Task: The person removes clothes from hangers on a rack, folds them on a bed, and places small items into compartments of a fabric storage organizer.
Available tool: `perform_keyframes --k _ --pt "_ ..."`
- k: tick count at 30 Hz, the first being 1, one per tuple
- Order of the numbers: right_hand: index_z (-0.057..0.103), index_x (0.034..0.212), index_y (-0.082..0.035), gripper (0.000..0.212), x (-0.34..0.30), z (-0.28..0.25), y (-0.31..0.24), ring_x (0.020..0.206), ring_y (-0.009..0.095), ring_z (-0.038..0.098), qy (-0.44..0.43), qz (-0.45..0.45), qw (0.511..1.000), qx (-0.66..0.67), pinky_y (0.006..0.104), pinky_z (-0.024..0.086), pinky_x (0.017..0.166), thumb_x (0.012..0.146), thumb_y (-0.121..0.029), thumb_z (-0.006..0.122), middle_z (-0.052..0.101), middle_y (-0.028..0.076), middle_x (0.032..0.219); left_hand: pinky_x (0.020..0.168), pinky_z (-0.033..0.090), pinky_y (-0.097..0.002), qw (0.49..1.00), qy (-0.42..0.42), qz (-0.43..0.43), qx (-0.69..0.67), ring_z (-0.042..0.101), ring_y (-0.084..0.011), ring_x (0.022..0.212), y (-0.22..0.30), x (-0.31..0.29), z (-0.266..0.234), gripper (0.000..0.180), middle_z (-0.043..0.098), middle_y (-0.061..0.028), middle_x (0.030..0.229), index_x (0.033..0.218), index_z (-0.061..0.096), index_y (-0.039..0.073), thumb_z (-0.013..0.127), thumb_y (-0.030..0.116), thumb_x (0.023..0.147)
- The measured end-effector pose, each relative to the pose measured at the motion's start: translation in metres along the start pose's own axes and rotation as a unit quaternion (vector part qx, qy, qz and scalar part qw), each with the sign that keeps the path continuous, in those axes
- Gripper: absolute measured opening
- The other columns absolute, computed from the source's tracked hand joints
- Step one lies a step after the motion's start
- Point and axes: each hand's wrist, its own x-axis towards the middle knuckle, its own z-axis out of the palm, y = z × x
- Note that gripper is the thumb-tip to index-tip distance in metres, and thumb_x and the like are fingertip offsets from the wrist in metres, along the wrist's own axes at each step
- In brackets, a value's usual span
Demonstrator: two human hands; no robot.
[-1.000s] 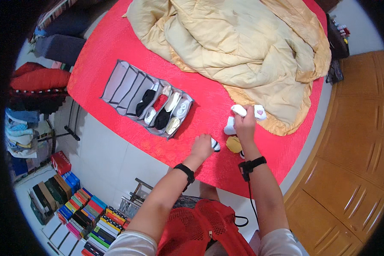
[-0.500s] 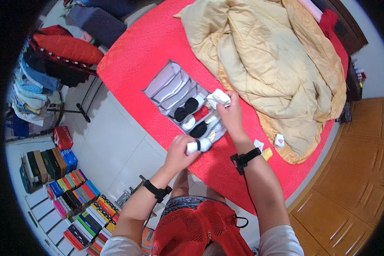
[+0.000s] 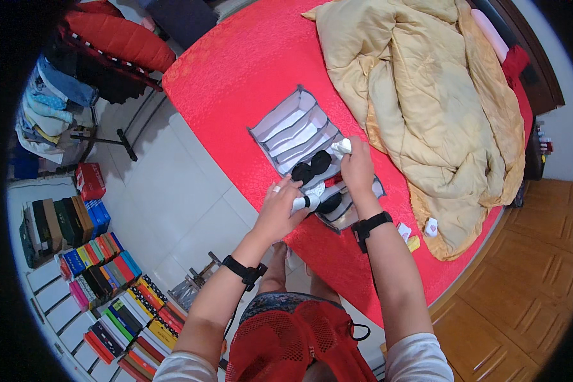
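Observation:
A grey fabric organizer (image 3: 287, 125) with long compartments lies on the red bed, slightly tilted to my view. Two black rolled socks (image 3: 312, 167) sit in its middle rows, and another black rolled sock (image 3: 330, 203) rests nearer to me. My left hand (image 3: 279, 207) is closed around a white sock roll with a black band (image 3: 305, 204), at the organizer's near left side. At its right edge, my right hand (image 3: 360, 169) pinches a white sock (image 3: 342, 146) above the compartments. The fingers and wrists hide part of the nearer rows.
A crumpled cream quilt (image 3: 420, 95) covers the bed's right side. Small white (image 3: 431, 226) and yellow (image 3: 414, 243) items lie by its lower edge. Stacked boxes (image 3: 108, 280) and a clothes rack (image 3: 124, 143) stand at left; a wooden cabinet (image 3: 522, 274) is at right.
The view has shifted, so the bed and organizer appear farther right. Both hands, still holding their white socks, have come in over the organizer, the left one farther away from me.

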Motion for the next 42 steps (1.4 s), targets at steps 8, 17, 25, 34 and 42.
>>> perform_keyframes --k 8,17,25,34,42 --pt "0.061 0.097 -0.005 0.021 0.012 0.008 -0.008 0.097 0.036 0.057 0.019 -0.070 0.978 -0.198 0.0484 0.050 0.073 0.077 -0.012 0.062 0.058 0.016 0.098 0.111 0.022 -0.0622 0.999 -0.033 -0.023 -0.007 0.036 -0.0428 0.138 -0.005 -0.001 -0.002 0.036 0.055 -0.0170 0.134 0.105 0.053 0.004 0.074 0.015 0.078" --pt "0.072 0.089 -0.006 0.017 0.014 0.027 0.004 0.123 0.038 0.047 0.050 -0.064 0.951 -0.299 0.0482 0.040 0.090 0.081 -0.014 0.059 0.052 0.017 0.136 0.112 0.021 -0.0631 0.999 -0.042 -0.019 -0.010 0.035 -0.0423 0.139 -0.010 0.000 0.000 0.038 0.055 -0.0162 0.134 0.106 0.052 0.003 0.073 0.017 0.078" --pt "0.071 0.099 -0.007 0.021 0.006 0.034 0.006 0.127 0.040 0.044 0.017 -0.057 0.949 -0.310 0.0497 0.039 0.095 0.084 -0.012 0.057 0.050 0.017 0.140 0.112 0.021 -0.0622 0.998 -0.052 -0.031 -0.003 0.034 -0.0409 0.140 -0.009 0.000 -0.002 0.037 0.056 -0.0157 0.133 0.107 0.053 0.002 0.072 0.018 0.079" --pt "0.067 0.107 -0.007 0.027 -0.004 0.018 -0.001 0.129 0.043 0.041 -0.028 -0.104 0.956 -0.275 0.0533 0.038 0.098 0.082 -0.011 0.057 0.045 0.018 0.142 0.111 0.024 -0.0612 0.998 -0.055 -0.016 -0.004 0.034 -0.0424 0.140 -0.010 0.001 -0.004 0.038 0.056 -0.0170 0.132 0.106 0.054 0.000 0.072 0.018 0.078" --pt "0.068 0.097 -0.004 0.022 -0.006 -0.009 -0.036 0.111 0.035 0.054 0.037 -0.102 0.994 -0.002 0.0453 0.043 0.092 0.076 -0.005 0.064 0.061 0.017 0.113 0.095 0.042 -0.0409 0.986 0.050 -0.075 -0.140 0.055 -0.0299 0.112 -0.004 0.008 -0.013 0.032 0.061 -0.0129 0.110 0.106 0.053 0.003 0.072 0.007 0.080"
